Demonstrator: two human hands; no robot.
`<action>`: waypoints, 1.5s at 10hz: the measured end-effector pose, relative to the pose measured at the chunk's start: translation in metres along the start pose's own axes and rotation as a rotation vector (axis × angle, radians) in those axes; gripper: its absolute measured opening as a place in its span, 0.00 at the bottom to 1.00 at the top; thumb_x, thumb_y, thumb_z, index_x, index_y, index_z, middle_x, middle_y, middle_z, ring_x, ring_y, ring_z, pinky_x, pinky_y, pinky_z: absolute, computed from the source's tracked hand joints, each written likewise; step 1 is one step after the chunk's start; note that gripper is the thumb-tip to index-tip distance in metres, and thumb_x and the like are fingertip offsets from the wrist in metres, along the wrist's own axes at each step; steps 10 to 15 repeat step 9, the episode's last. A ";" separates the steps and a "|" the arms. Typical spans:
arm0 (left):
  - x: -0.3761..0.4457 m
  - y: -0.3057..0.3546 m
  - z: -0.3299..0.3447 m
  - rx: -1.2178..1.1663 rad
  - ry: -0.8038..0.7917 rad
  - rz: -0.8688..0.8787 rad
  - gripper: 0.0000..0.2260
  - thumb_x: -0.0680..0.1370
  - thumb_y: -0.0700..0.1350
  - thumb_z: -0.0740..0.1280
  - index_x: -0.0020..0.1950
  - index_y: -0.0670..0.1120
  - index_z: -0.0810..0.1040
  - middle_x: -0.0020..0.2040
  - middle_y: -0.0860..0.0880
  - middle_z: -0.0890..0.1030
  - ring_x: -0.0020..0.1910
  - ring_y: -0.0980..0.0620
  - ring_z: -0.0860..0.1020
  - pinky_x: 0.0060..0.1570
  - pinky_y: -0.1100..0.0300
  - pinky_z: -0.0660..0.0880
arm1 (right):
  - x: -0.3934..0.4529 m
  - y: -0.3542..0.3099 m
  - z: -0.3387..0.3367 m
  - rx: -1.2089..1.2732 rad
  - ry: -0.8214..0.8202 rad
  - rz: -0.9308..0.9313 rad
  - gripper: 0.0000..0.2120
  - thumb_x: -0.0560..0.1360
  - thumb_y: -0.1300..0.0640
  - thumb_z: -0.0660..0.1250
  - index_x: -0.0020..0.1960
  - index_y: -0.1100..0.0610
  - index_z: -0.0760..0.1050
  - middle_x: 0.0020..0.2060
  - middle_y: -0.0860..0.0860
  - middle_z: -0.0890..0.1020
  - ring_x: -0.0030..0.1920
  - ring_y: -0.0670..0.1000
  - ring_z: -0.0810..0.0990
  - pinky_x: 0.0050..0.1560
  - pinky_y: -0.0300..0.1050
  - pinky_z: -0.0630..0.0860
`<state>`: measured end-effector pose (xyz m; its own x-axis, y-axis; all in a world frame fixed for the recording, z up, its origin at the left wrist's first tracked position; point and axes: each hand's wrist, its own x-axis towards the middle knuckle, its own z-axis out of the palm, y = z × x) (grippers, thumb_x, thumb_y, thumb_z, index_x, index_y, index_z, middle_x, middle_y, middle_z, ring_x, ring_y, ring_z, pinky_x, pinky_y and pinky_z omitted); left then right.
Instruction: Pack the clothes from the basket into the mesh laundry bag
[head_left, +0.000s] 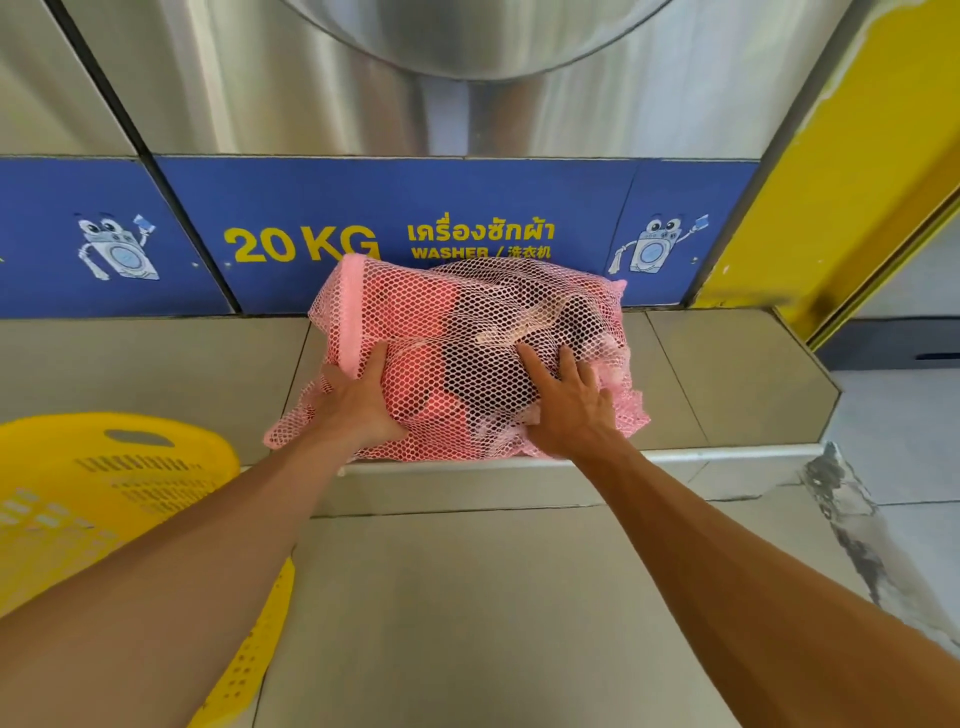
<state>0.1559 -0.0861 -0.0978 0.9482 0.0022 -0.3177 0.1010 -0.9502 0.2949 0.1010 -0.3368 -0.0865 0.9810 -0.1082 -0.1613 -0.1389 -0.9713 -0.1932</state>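
A pink mesh laundry bag (467, 312) lies on a tiled step in front of the washer, bulging with clothes: a red garment (415, 364) on the left and a dark garment (488, 364) in the middle show through the netting. My left hand (358, 395) grips the bag's near left side by its pink band. My right hand (571, 405) lies spread on the bag's near right side, fingers pressing into the mesh. The yellow basket (93, 488) stands on the floor at the lower left; no clothes are visible in the part I can see.
A steel washer front with a blue panel (311, 208) marked "20 KG WASHER" rises right behind the bag. The tiled step (727, 374) ends in a metal edge (727, 452). A yellow wall (857, 156) stands at the right, and grey floor tiles lie below.
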 end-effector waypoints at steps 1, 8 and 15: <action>-0.013 0.013 -0.008 -0.039 -0.066 -0.052 0.56 0.64 0.57 0.78 0.76 0.64 0.38 0.79 0.41 0.42 0.77 0.32 0.51 0.73 0.35 0.59 | -0.010 -0.003 -0.011 -0.017 -0.004 0.005 0.48 0.75 0.48 0.75 0.83 0.38 0.46 0.84 0.58 0.45 0.83 0.68 0.47 0.77 0.75 0.55; -0.018 0.024 -0.047 0.001 -0.248 0.217 0.45 0.71 0.53 0.75 0.81 0.58 0.51 0.76 0.47 0.64 0.73 0.44 0.66 0.71 0.43 0.67 | -0.017 -0.013 -0.012 0.126 -0.076 0.077 0.44 0.78 0.52 0.72 0.83 0.37 0.48 0.85 0.54 0.45 0.84 0.65 0.44 0.79 0.70 0.50; -0.041 0.046 -0.090 -0.023 -0.303 0.219 0.43 0.72 0.54 0.74 0.81 0.55 0.53 0.78 0.46 0.62 0.75 0.45 0.65 0.73 0.45 0.66 | -0.025 -0.028 -0.059 0.133 -0.090 0.062 0.43 0.79 0.53 0.72 0.83 0.39 0.49 0.85 0.55 0.48 0.83 0.65 0.46 0.79 0.69 0.53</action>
